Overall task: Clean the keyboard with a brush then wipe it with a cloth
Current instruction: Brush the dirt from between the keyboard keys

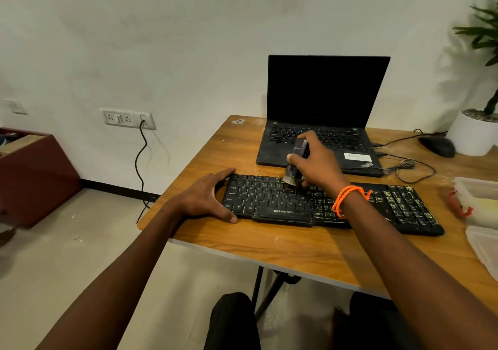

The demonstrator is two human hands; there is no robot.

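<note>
A black keyboard (272,201) lies across the wooden table (269,244), its right half dusty. My right hand (318,161) grips a small dark brush (295,162) held upright, and its pale bristles touch the top key rows near the keyboard's middle. My left hand (207,198) clasps the keyboard's left end: the index finger curls over the far corner and the thumb lies along the front edge. An orange cord is wrapped round my right wrist. No cloth is plainly visible.
An open black laptop (323,123) stands just behind the keyboard. A black mouse (438,146), its cables and a white plant pot (471,134) sit at the back right. Clear plastic containers (477,201) lie at the right edge. A brown cabinet (32,177) stands on the floor at left.
</note>
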